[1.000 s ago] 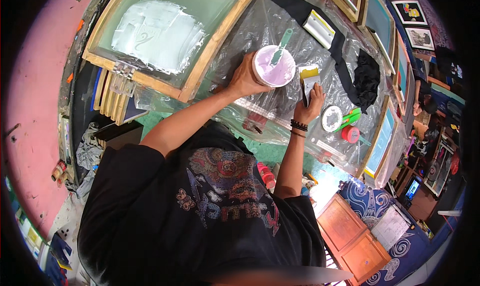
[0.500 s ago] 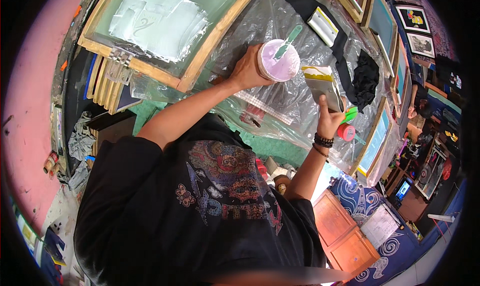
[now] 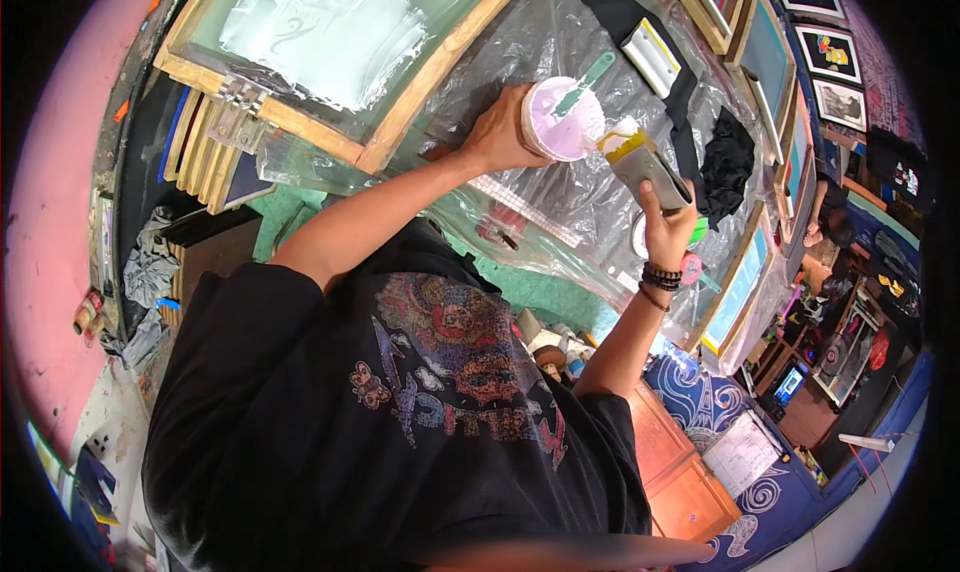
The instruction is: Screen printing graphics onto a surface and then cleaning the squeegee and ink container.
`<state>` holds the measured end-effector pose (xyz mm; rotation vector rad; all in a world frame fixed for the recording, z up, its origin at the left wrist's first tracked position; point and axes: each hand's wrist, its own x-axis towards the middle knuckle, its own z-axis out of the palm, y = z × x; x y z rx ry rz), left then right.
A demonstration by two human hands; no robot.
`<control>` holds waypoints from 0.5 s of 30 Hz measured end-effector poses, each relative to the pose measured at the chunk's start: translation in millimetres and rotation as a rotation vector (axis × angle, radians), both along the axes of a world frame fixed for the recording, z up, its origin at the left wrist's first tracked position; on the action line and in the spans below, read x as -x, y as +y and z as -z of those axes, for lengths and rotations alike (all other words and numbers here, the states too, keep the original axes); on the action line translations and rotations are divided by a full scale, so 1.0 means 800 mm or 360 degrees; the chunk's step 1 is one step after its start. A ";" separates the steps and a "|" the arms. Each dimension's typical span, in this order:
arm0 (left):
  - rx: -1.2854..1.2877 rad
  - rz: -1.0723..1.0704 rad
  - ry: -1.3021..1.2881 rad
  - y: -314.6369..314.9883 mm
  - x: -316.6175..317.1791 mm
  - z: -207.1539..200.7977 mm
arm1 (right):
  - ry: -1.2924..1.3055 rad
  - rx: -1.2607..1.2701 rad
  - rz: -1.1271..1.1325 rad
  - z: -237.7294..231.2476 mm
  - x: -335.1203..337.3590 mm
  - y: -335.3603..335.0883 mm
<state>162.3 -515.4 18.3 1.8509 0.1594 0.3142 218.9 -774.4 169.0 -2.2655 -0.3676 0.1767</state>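
My left hand point(image 3: 502, 132) is wrapped round a white plastic tub point(image 3: 538, 150) and tips it slightly. Pale lilac-white ink point(image 3: 553, 135) coats the inside, and a green spatula point(image 3: 597, 70) stands in it, its handle leaning out over the far rim. In my right hand point(image 3: 668, 222) is a squeegee point(image 3: 648, 167) with a grey metal holder and a yellow blade. Its blade edge carries white ink and meets the tub's right rim, where a little ink shows between them. My right thumb lies on the metal holder.
At the far left, a wooden-framed screen point(image 3: 408, 112) bears spread white ink point(image 3: 310, 37), with a metal hinge clamp point(image 3: 238, 112) at its corner. Clear plastic sheeting covers the table. Another squeegee point(image 3: 652, 57) rests on black cloth; crumpled black cloth point(image 3: 728, 157) and framed screens point(image 3: 735, 287) lie right.
My right hand has turned the squeegee and brought its blade leftward against the tub's rim. The tub, still in my left hand, has barely shifted.
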 end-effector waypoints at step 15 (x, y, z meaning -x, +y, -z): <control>0.0057 0.0022 -0.0001 0.003 0.001 0.000 | -0.0033 -0.0008 -0.0011 -0.002 0.001 0.003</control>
